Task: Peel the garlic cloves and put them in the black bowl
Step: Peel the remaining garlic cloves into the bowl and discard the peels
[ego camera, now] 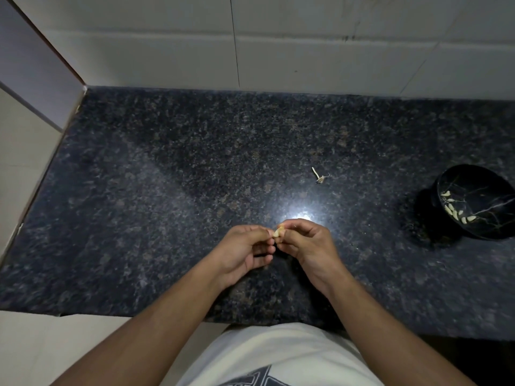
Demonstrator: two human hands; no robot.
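Both hands met over the worktop near 6 o'clock, the left hand and right hand each pinching 1 garlic clove between thumb and fingertips. The black bowl sat at 3 o'clock, well apart, with peeled cloves inside. The clove looked light, firm and probably slippery once bared, so gripping its ends while the papery skin tears seemed wisest.
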